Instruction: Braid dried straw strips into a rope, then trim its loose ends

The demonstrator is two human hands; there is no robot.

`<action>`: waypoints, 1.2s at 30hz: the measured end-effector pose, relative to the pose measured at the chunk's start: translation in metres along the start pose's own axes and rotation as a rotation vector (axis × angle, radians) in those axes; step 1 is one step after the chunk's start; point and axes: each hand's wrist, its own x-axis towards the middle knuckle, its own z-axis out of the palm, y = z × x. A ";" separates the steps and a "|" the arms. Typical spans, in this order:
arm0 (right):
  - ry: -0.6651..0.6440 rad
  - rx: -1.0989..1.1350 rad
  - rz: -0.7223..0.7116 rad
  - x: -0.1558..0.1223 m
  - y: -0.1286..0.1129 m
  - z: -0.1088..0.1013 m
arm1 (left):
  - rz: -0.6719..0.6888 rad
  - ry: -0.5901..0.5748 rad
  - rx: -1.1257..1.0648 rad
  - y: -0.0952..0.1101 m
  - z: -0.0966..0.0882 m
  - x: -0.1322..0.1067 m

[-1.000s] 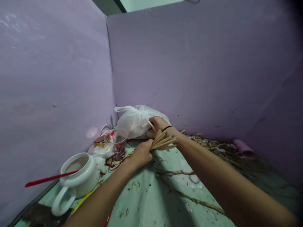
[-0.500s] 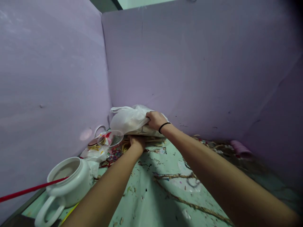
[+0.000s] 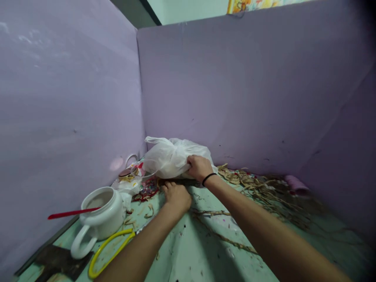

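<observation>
A knotted white plastic bag (image 3: 166,158) lies against the back wall, its contents showing only as pale shapes. My right hand (image 3: 201,169), with a black band at the wrist, is closed on the bag's front right side. Just below the bag's front edge is my left hand (image 3: 177,197), palm down over the green table (image 3: 188,250). Its fingers reach forward to the dark gap beneath the bag, slightly apart, with their tips partly hidden. Left of the bag, a clear plastic container (image 3: 149,188) holds small coloured bits.
A white handled pot (image 3: 108,215) with a red stick (image 3: 73,213) stands at the left. Nearby lie yellow-handled scissors (image 3: 98,256). Tangled brown cords (image 3: 264,188) and a pink spool (image 3: 296,185) sit at the right. Purple walls (image 3: 235,90) enclose the table.
The bag has come down from its raised tilt, my right hand lowering with it. My left hand has drawn back from under it, so more of the hand shows. The view has shifted.
</observation>
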 end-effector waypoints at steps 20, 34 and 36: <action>-0.133 0.260 0.149 -0.150 0.005 -0.067 | 0.099 -0.215 0.192 -0.130 -0.037 -0.131; -0.003 0.378 0.148 -0.134 -0.027 -0.056 | 0.104 -0.144 0.085 -0.118 -0.035 -0.140; 0.021 0.413 0.208 -0.157 -0.012 -0.056 | 0.117 -0.154 0.048 -0.120 -0.038 -0.140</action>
